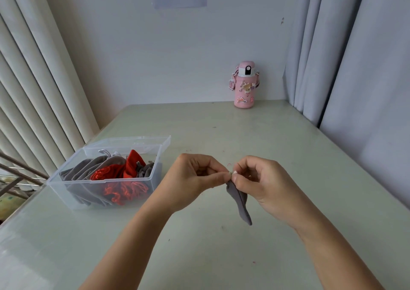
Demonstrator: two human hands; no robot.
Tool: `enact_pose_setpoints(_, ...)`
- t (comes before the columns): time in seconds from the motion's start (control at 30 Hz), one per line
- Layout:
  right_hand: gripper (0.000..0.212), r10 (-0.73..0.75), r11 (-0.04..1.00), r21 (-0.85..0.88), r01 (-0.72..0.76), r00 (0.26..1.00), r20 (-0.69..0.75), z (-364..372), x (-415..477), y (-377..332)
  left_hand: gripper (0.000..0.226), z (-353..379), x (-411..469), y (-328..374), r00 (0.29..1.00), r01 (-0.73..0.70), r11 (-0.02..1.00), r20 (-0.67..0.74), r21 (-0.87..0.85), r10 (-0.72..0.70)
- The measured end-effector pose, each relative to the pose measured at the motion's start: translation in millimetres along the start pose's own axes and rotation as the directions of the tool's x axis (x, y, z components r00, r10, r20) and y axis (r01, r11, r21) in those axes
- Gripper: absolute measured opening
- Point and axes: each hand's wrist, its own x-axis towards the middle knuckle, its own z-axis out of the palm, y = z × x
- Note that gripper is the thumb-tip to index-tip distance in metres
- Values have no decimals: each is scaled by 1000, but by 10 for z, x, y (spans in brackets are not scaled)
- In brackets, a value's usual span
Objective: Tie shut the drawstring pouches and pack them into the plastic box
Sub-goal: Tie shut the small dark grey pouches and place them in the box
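Head view, left hand (190,179) and right hand (261,179) pinching grey pouch (241,203) (fingertips meeting), pouch dangling below

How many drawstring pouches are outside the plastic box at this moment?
1. A grey pouch hangs above the table, right of the plastic box, pinched at its top by left hand and right hand. The arms could hide more.

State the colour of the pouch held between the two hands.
Grey. The pouch shows best in the head view.
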Motion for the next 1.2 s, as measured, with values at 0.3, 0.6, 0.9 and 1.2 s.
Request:
enact_pose_setpoints(0.3,12,-37,999,-41,35,998,-41,36,12,7,11,37,14,-31,997,-66,988,-37,136,71)
enact_pose_setpoints(0.6,13,-10,998,68,14,998,-65,13,59,61,21,8,49,-116,843,-350,614,-48,707,536)
enact_pose_setpoints(0.9,19,-80,968,220,116,982,-168,38,51,22,17,9,49,-116,691,-410,506,-103,759,715)
enact_pose_setpoints(1.2,11,-365,931,-73,359,902,-232,-30,22,81,16,55,41,-90,715,-438,632,-178,640,676)
